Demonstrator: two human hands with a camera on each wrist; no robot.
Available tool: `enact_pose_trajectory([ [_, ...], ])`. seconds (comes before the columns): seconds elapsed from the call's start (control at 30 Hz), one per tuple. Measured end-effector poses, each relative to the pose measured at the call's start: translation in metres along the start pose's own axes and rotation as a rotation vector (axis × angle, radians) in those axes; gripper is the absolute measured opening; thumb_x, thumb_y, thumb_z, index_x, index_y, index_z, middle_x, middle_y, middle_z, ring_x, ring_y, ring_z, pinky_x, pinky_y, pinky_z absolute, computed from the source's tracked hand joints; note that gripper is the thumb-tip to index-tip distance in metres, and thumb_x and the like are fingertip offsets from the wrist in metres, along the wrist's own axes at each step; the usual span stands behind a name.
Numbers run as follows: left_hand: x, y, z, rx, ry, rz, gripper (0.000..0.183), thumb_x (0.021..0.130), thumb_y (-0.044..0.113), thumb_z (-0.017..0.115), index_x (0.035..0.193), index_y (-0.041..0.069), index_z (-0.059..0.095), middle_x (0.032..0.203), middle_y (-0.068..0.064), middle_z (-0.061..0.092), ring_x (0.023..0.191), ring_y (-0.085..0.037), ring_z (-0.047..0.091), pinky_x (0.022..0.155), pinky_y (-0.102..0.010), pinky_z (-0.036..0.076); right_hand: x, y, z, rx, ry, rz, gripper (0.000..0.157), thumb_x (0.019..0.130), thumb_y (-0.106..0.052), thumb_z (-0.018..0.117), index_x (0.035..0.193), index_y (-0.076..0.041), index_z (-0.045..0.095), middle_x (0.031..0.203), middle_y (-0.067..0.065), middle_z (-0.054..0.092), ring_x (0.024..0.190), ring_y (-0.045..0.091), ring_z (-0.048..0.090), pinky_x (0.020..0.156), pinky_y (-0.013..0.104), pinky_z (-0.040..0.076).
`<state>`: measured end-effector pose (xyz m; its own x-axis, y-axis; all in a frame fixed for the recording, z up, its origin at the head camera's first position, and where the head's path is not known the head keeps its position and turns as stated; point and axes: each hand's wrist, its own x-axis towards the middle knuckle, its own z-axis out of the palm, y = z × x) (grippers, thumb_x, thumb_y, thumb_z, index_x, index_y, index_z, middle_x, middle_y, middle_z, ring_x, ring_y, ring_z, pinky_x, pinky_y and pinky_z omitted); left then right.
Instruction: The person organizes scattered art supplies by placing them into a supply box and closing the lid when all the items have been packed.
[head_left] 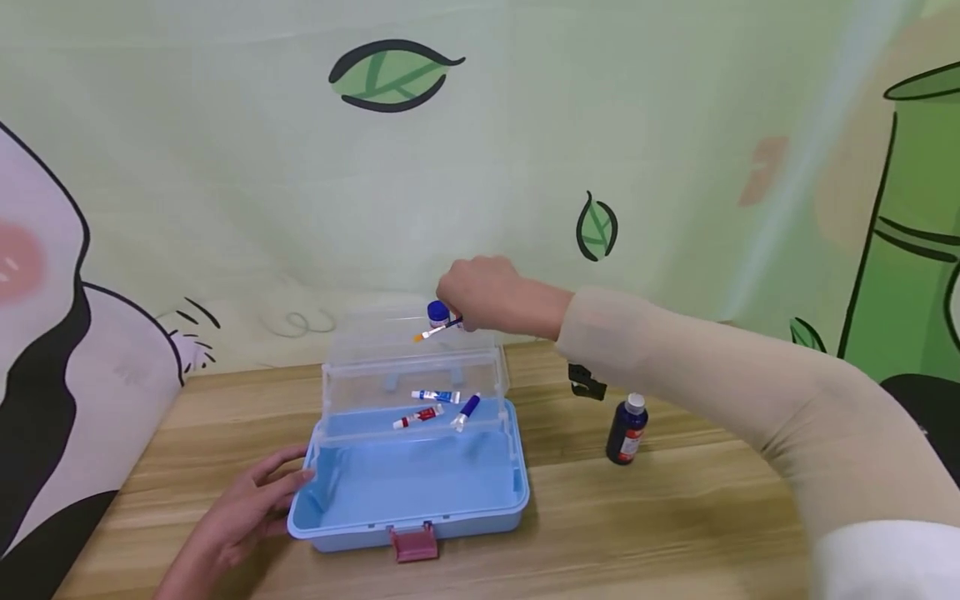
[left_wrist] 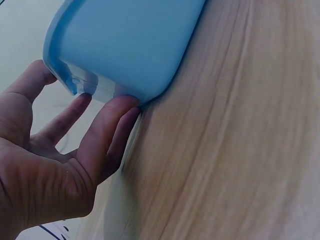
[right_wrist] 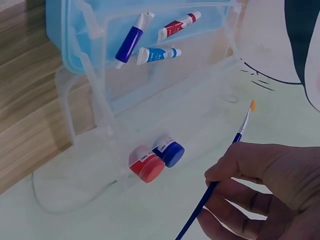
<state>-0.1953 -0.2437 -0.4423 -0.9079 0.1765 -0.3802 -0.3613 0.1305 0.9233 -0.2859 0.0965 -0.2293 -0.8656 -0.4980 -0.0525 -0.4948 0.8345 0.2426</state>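
In the head view my right hand [head_left: 487, 292] is above the raised clear lid [head_left: 412, 329] of a blue plastic case [head_left: 420, 475]. Its thumb and fingers pinch a paintbrush [right_wrist: 205, 197] with a blue handle and an orange tip. My left hand [head_left: 240, 512] touches the case's left end from outside, its fingers [left_wrist: 65, 117] spread along the end wall and rim. A light-blue paint tube [head_left: 435, 397], a red paint tube [head_left: 418, 417] and a dark-blue paint tube [head_left: 467, 412] lie on the clear tray. Beyond them are a blue paint jar [right_wrist: 171, 152] and a red paint jar [right_wrist: 148, 166].
To the right of the case, a dark bottle [head_left: 626, 432] with a white cap stands on the wooden table [head_left: 697, 517]. Behind it is a black object [head_left: 585, 382], partly hidden by the sleeve. A pink latch [head_left: 415, 544] hangs at the case's front. A printed backdrop [head_left: 525, 167] rises behind.
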Motion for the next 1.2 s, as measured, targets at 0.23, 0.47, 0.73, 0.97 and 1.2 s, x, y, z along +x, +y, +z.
enact_pose_trajectory([
  [0.23, 0.0, 0.0, -0.001, -0.001, -0.001, -0.016, 0.062, 0.099, 0.027, 0.068, 0.153, 0.012, 0.042, 0.146, -0.023, 0.052, 0.1, -0.025, 0.069, 0.082, -0.05, 0.06, 0.019, -0.01, -0.002, 0.083, -0.076, -0.04, 0.012, 0.093, -0.017, 0.074, 0.104, -0.014, 0.071, 0.095, 0.0, 0.067, 0.083, 0.018, 0.061, 0.065, 0.026, 0.053],
  [0.47, 0.001, 0.002, -0.005, -0.001, 0.009, -0.024, 0.062, 0.098, 0.027, 0.07, 0.152, 0.014, 0.043, 0.144, -0.021, 0.054, 0.1, -0.025, 0.069, 0.081, -0.05, 0.06, 0.037, -0.011, -0.001, 0.176, -0.172, -0.113, 0.013, 0.095, -0.008, 0.07, 0.107, -0.01, 0.072, 0.099, 0.002, 0.067, 0.082, 0.017, 0.064, 0.069, 0.024, 0.055],
  [0.73, 0.001, 0.002, -0.001, 0.011, 0.003, -0.026, 0.063, 0.098, 0.027, 0.069, 0.152, 0.012, 0.042, 0.15, -0.026, 0.046, 0.101, -0.025, 0.069, 0.082, -0.05, 0.06, 0.052, 0.0, 0.001, 0.182, -0.243, -0.171, 0.019, 0.093, -0.002, 0.069, 0.11, -0.009, 0.072, 0.111, 0.004, 0.065, 0.083, 0.017, 0.065, 0.07, 0.025, 0.056],
  [0.97, 0.002, 0.002, -0.003, 0.005, -0.019, -0.027, 0.064, 0.099, 0.027, 0.068, 0.154, 0.012, 0.039, 0.151, -0.027, 0.045, 0.102, -0.026, 0.069, 0.082, -0.05, 0.06, 0.064, 0.004, 0.0, 0.186, -0.303, -0.186, 0.022, 0.093, -0.001, 0.068, 0.112, -0.011, 0.07, 0.111, 0.005, 0.063, 0.077, 0.015, 0.061, 0.069, 0.025, 0.054],
  [1.2, 0.002, 0.002, -0.003, -0.009, -0.016, -0.04, 0.064, 0.098, 0.027, 0.069, 0.153, 0.011, 0.04, 0.148, -0.026, 0.048, 0.101, -0.027, 0.07, 0.082, -0.052, 0.06, 0.067, 0.001, 0.003, 0.244, -0.387, -0.171, 0.023, 0.095, -0.004, 0.068, 0.118, -0.012, 0.069, 0.114, 0.004, 0.063, 0.084, 0.018, 0.063, 0.077, 0.027, 0.057],
])
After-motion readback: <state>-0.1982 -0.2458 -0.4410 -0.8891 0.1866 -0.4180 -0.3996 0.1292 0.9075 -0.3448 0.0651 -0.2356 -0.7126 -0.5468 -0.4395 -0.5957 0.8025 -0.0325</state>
